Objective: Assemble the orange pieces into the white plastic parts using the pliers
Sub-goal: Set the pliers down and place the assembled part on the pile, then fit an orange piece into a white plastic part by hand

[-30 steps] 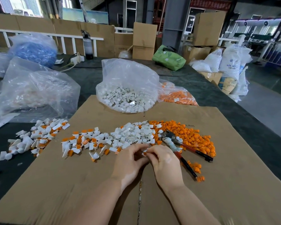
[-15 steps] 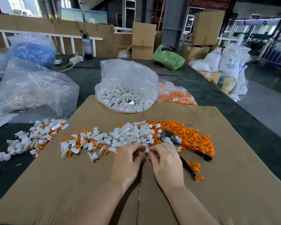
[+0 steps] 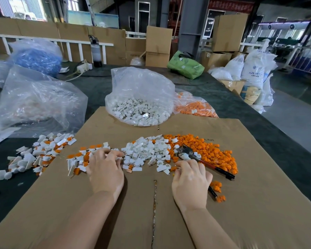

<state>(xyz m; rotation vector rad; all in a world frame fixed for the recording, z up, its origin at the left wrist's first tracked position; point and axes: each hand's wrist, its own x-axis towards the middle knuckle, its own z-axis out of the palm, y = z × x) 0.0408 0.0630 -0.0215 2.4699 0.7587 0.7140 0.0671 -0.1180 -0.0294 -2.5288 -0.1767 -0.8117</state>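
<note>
My left hand (image 3: pixel 106 171) lies palm down at the left of the cardboard, its spread fingers touching a scatter of joined white-and-orange parts (image 3: pixel 79 159). My right hand (image 3: pixel 190 182) is lower right, fingers curled down at the near edge of the loose orange pieces (image 3: pixel 210 151); whether it pinches one is hidden. Loose white plastic parts (image 3: pixel 147 151) lie heaped between the hands. The pliers (image 3: pixel 187 152) rest on the orange heap, jaws up-left, with the red-and-black handles (image 3: pixel 221 170) running down-right and partly under my right hand.
A brown cardboard sheet (image 3: pixel 151 221) covers the dark table. A clear bag of white parts (image 3: pixel 140 108) stands at its far edge, with a bag of orange pieces (image 3: pixel 196 108) beside it. More finished parts (image 3: pixel 34 153) lie off the cardboard's left edge. Large plastic bags (image 3: pixel 38 105) sit far left.
The hands were together at the centre, both holding one small piece. They have parted: the left went left onto the joined parts, the right went right toward the orange pieces and pliers.
</note>
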